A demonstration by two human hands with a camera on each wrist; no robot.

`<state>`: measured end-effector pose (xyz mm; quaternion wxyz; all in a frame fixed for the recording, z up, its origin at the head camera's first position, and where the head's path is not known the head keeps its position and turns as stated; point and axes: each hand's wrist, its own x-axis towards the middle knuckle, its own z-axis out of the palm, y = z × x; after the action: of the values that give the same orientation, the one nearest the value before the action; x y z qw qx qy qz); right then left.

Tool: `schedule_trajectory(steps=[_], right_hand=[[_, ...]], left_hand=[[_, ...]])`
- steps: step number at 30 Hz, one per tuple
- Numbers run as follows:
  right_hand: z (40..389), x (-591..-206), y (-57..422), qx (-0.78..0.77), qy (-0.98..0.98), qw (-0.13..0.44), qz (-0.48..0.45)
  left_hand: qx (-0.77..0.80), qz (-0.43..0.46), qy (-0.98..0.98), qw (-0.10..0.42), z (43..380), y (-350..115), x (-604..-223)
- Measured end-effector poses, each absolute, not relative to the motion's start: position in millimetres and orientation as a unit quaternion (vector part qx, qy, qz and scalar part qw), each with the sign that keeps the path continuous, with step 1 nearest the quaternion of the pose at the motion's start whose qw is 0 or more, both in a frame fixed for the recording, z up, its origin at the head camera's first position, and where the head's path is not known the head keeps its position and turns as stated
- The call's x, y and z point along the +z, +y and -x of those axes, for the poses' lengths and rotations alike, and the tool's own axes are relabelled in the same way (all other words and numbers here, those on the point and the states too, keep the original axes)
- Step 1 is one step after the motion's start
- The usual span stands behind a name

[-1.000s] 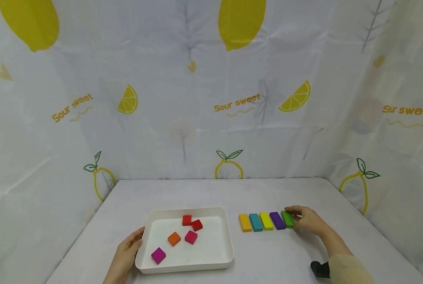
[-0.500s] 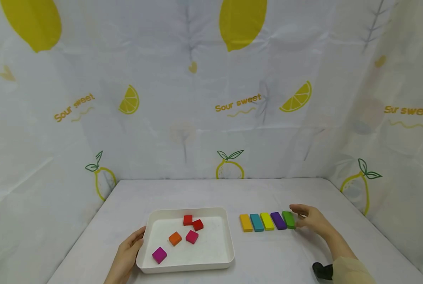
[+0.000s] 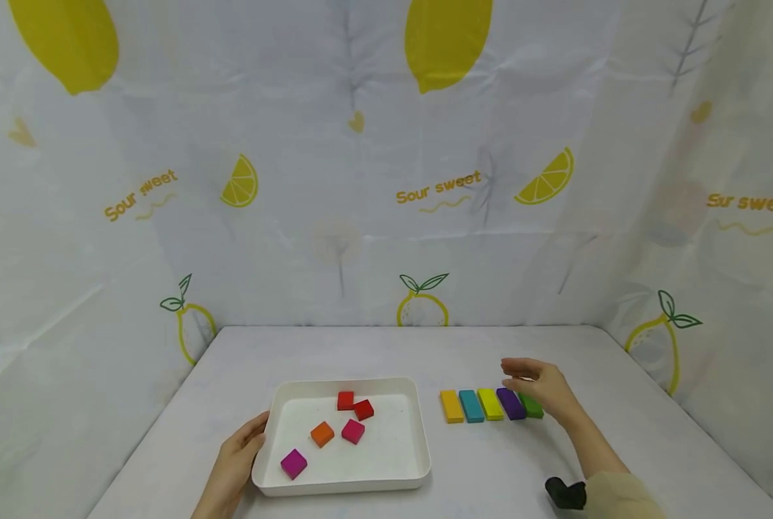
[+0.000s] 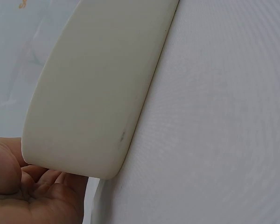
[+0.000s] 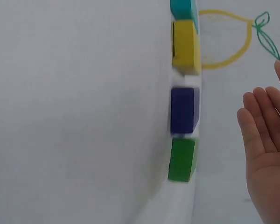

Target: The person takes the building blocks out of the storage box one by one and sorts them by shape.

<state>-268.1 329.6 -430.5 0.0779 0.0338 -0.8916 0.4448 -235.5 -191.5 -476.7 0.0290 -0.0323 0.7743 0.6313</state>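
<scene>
A white tray (image 3: pixel 386 461) stands at the left of the table, with small red, orange, pink and magenta blocks in it, among them an orange block (image 3: pixel 322 434) and a magenta block (image 3: pixel 293 463). My left hand (image 3: pixel 233 461) grips the tray's left side; in the left wrist view its fingertips are hidden behind the tray. Over the right end of a row of coloured blocks hovers my right hand (image 3: pixel 544 389), its fingers fairly straight and holding nothing. It partly covers the green block (image 5: pixel 182 159) in the head view. Beside that lies the purple block (image 3: pixel 511 404).
Leftward along the row lie a yellow block (image 3: pixel 490 404), a teal block (image 3: pixel 471 406) and an orange-yellow block (image 3: pixel 452 406). A black object (image 3: pixel 565 494) is at the right sleeve. Lemon-patterned cloth (image 3: pixel 328 216) rises behind the table.
My right hand has let go of the green block, lifted and moved left above the row's end. The left hand stays at the tray, and the blocks hold their order.
</scene>
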Motion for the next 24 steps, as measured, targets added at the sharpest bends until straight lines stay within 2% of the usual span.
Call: schedule_trajectory(steps=[11,24], right_hand=[[273.3,-412.2,239.6,0.561,-0.821,0.043,-0.094],[276.4,-422.7,151.7,0.575,-0.804,0.009,-0.149]], left_hand=[[0.634,0.028,0.772,0.025,236.2,-191.6,-478.0],[0.631,0.032,0.775,0.022,236.2,-190.6,-476.7]])
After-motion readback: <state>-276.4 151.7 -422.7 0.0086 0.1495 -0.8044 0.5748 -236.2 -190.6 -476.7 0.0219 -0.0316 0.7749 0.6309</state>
